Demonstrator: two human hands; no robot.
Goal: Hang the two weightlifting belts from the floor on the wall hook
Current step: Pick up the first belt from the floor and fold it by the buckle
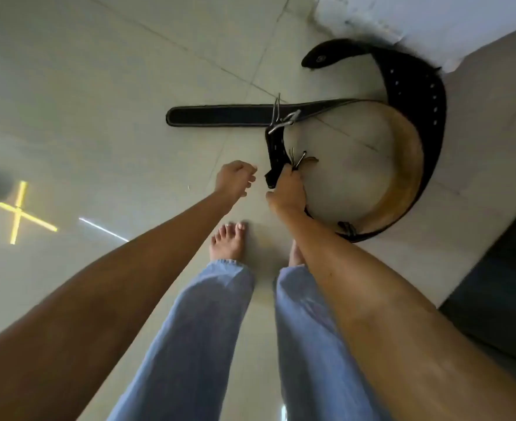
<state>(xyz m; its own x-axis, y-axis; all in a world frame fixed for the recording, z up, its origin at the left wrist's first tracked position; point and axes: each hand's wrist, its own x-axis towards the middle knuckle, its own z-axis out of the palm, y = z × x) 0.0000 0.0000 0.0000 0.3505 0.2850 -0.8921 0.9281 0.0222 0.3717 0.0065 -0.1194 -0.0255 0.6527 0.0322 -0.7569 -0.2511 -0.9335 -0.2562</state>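
Down at floor level, the single head view shows two weightlifting belts lying tangled on the pale tiled floor (99, 71) just ahead of the person's bare feet. The right hand (287, 192) is clenched around the narrow strap end of the wide black leather belt with a tan suede lining (408, 165), close by a steel buckle (299, 159); from that grip the belt curls away forward and to the right in a broad loop, most of it on the tiles. The second belt, a slimmer black stitched strap (220, 115), lies with its long axis running left to right, crossing the first one at its own steel buckle (281, 117), just beyond both hands. The left hand (235, 177) hovers empty beside the right, fingers loosely curled, and looks the nearer one to that straight strap's free end. No wall hook is in sight, so lifting comes first, probably.
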